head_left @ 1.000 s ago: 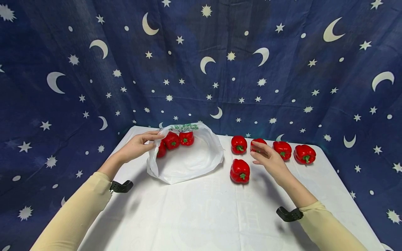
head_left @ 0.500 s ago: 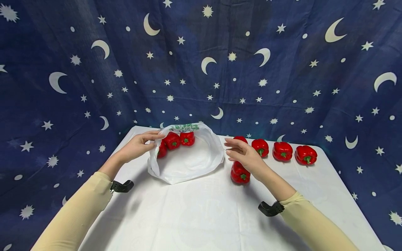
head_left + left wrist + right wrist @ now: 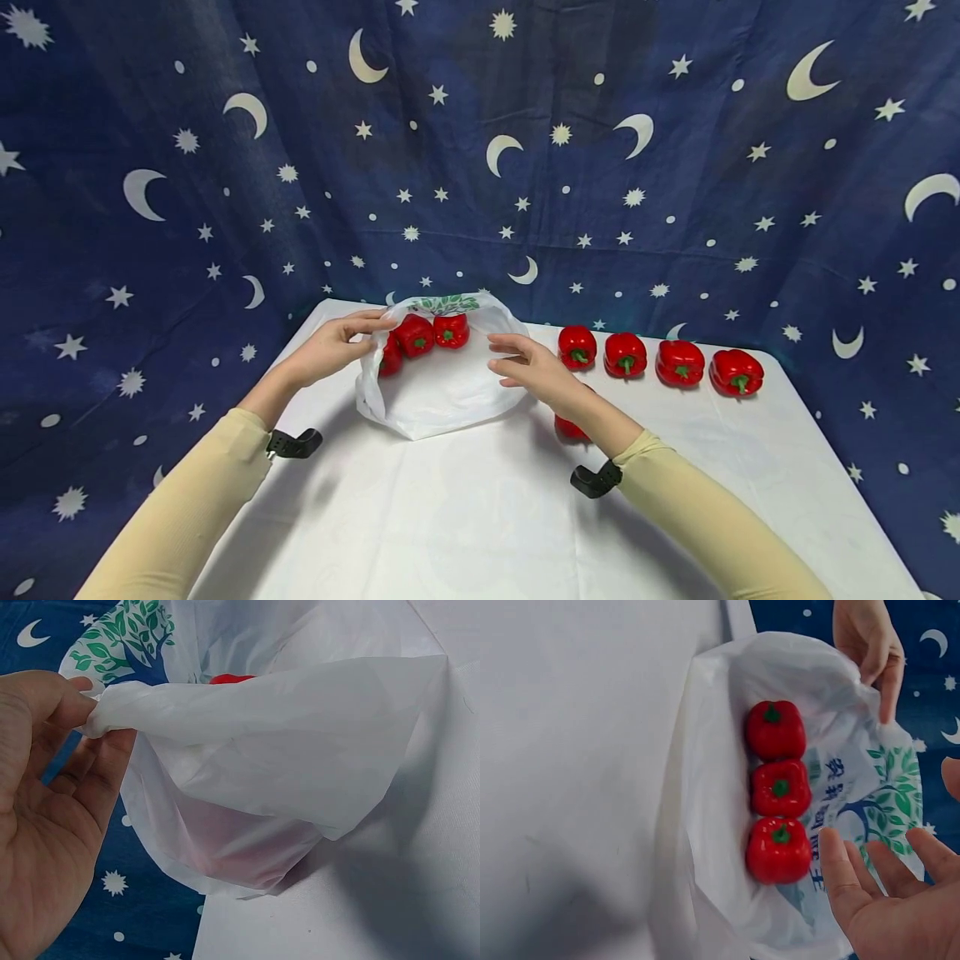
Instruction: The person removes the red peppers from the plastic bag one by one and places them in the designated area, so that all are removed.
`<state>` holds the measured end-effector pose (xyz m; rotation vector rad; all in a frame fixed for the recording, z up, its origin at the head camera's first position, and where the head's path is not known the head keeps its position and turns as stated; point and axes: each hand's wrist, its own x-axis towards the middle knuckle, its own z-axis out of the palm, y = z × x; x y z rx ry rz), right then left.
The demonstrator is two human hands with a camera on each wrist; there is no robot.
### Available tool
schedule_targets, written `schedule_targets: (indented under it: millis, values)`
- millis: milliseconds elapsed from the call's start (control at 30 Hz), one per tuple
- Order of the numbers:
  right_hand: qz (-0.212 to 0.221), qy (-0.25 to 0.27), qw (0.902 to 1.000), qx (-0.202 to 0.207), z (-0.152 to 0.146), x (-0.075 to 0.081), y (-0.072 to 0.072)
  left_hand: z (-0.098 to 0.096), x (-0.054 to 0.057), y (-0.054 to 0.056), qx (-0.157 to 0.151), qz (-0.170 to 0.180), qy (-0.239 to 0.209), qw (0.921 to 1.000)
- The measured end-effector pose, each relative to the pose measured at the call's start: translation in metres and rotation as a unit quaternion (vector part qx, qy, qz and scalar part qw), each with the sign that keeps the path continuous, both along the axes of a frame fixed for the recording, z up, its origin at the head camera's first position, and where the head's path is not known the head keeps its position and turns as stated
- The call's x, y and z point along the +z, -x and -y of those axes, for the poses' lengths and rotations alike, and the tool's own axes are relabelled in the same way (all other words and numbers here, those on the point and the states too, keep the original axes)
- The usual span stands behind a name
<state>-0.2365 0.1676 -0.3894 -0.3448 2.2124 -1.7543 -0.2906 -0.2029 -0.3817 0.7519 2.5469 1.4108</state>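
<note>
A white plastic bag [image 3: 457, 400] with a green tree print lies on the table, its mouth facing me. My left hand [image 3: 330, 350] pinches the bag's left rim between thumb and fingers; the left wrist view shows the rim folded over there [image 3: 270, 742]. Three red bell peppers [image 3: 780, 788] sit in a row inside the bag, stems visible in the right wrist view. My right hand [image 3: 536, 371], fingers loosely spread and holding nothing, hovers at the bag's right side. Its forearm partly covers another red bell pepper [image 3: 568, 429] on the table.
Several more red bell peppers [image 3: 626, 356] stand in a row along the back right of the white-covered table [image 3: 465, 533]. A dark blue curtain [image 3: 450, 167] with moons and stars hangs behind the table and along both sides.
My right hand has moved left, from over the bell peppers on the right to the bag's right side, holding nothing throughout. The left hand keeps its grip on the rim.
</note>
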Motion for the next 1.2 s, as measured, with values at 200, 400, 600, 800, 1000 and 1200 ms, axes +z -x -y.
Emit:
schedule_targets:
  millis: [200,400,600,800,1000,1200]
  values:
    - [0.002,-0.01,1.0,0.001,0.018,-0.011,0.014,0.0,0.0,0.001,0.007,0.001,0.004,1.0]
    - [0.007,-0.017,0.9997,-0.015,0.031,-0.019,0.024,-0.001,0.001,0.0,0.006,0.0,0.005,1.0]
    - [0.009,-0.013,0.999,-0.041,0.044,-0.027,0.037,0.0,0.002,-0.001,0.003,-0.005,0.004,1.0]
    - [0.007,-0.012,0.9982,-0.059,0.056,-0.036,0.052,-0.001,0.004,-0.001,0.009,-0.004,0.002,0.9999]
    - [0.024,-0.009,0.9948,-0.099,0.066,-0.045,0.068,-0.002,0.005,0.001,0.02,0.002,-0.009,0.9998]
    - [0.037,0.011,0.9904,-0.133,0.074,-0.049,0.077,-0.004,0.006,0.005,0.024,-0.002,-0.028,0.9993]
